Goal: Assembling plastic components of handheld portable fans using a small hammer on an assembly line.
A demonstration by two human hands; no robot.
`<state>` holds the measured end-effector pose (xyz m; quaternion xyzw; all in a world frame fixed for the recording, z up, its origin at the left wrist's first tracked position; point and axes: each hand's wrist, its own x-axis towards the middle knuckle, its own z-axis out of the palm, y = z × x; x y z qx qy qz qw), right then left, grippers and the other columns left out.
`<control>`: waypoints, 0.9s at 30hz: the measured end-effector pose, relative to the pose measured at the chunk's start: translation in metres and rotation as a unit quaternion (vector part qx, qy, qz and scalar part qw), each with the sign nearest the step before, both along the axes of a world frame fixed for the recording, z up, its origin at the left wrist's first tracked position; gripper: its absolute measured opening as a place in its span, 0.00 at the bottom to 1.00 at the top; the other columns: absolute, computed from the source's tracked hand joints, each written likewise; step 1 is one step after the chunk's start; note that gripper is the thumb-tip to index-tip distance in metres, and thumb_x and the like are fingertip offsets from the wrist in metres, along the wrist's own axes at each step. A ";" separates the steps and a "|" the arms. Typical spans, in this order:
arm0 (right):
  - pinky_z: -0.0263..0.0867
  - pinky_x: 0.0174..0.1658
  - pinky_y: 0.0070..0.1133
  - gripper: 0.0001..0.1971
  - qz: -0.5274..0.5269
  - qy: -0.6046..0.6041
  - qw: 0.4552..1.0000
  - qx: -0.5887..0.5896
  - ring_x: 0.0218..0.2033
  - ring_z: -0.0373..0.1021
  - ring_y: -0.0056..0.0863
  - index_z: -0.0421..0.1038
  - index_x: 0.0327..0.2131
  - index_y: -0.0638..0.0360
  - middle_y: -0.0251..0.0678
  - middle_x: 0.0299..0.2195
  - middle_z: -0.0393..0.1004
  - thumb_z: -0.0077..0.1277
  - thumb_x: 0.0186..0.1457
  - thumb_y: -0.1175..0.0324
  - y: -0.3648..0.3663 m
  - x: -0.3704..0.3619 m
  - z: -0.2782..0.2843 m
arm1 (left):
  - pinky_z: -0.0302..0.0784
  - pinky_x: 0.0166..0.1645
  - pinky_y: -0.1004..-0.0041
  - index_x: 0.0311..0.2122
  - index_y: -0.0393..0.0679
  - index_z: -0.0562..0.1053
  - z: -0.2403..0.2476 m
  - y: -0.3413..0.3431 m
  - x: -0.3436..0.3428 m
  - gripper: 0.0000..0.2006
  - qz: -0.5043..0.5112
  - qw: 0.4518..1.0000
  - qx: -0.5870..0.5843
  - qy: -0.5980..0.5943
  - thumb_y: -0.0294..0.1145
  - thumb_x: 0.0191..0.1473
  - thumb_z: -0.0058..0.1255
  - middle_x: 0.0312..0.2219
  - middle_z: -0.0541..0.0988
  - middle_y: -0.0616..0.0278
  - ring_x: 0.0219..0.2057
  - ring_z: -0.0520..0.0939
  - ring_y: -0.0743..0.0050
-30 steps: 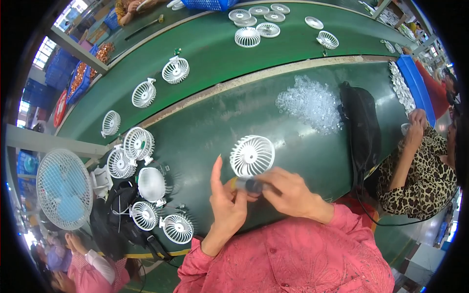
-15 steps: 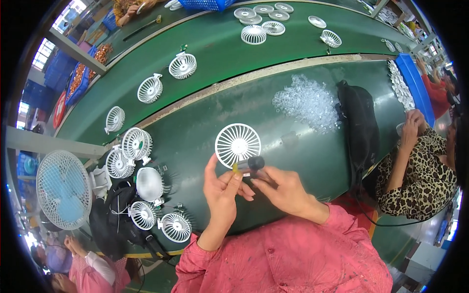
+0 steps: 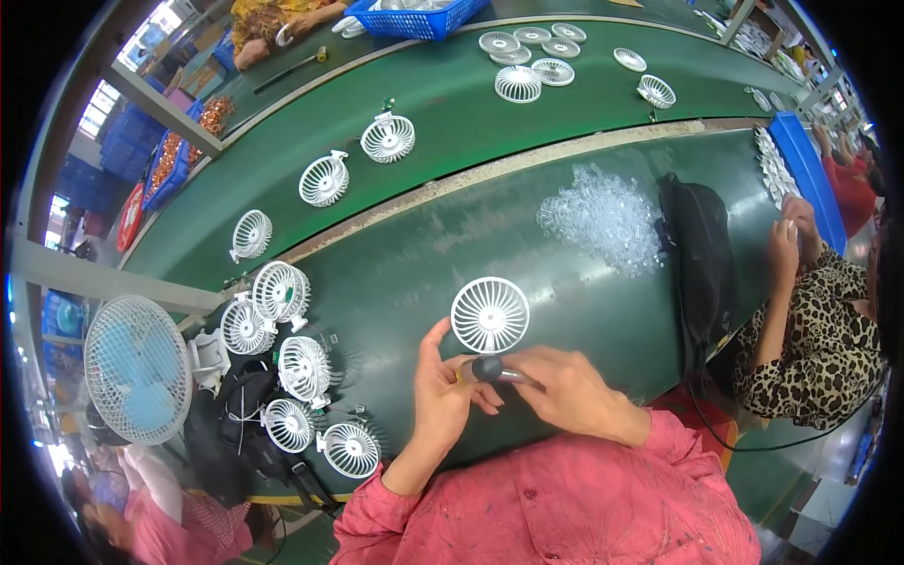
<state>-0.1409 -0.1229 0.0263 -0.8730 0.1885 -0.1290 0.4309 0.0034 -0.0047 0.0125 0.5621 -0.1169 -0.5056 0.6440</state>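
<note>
A white round fan housing (image 3: 491, 315) with radial slats is held over the green bench, its open ribs facing up. My left hand (image 3: 444, 395) is closed at the housing's lower side, the index finger stretched along its left edge; the exact grip is partly hidden. My right hand (image 3: 573, 388) is wrapped around the dark handle of a small mallet (image 3: 487, 367). Its black head lies just below the housing, beside my left thumb, with a bit of yellow at its left end. Whether the mallet touches the housing is hidden.
Several similar fan housings (image 3: 304, 367) crowd the left, beside a standing fan (image 3: 137, 370). Ahead lies a heap of small clear plastic pieces (image 3: 603, 221); right of it, a black bag (image 3: 702, 254). More housings (image 3: 387, 139) sit on the green belt. A co-worker's hands (image 3: 791, 240) work at far right.
The view has shifted, so most things appear lower and further right. The held housing has come slightly lower with my left hand. The mallet head has tilted, its black end now facing up.
</note>
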 end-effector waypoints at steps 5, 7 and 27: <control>0.71 0.28 0.29 0.17 -0.048 -0.019 0.996 -0.072 0.30 0.74 0.40 0.72 0.45 0.58 0.40 0.39 0.73 0.55 0.48 0.75 0.014 0.006 0.001 | 0.81 0.20 0.67 0.60 0.36 0.50 0.000 0.003 0.005 0.31 0.004 1.000 0.004 0.028 0.17 0.54 0.48 0.31 0.78 0.45 0.19 0.81 0.60; 0.71 0.27 0.29 0.17 -0.035 -0.019 0.996 -0.080 0.30 0.74 0.38 0.72 0.45 0.57 0.38 0.39 0.73 0.55 0.48 0.75 0.019 0.010 0.001 | 0.83 0.22 0.65 0.59 0.35 0.51 0.001 0.003 0.007 0.27 -0.020 1.000 0.012 0.003 0.20 0.56 0.45 0.33 0.77 0.43 0.22 0.82 0.58; 0.49 0.16 0.13 0.07 -0.181 -0.011 0.818 0.545 0.15 0.60 0.10 0.75 0.33 0.69 0.31 0.20 0.73 0.57 0.55 0.73 -0.030 0.027 0.000 | 0.66 0.50 0.50 0.63 0.47 0.56 -0.023 -0.126 0.218 0.35 -0.097 0.592 0.213 -0.771 0.35 0.52 0.55 0.43 0.74 0.42 0.47 0.73 0.44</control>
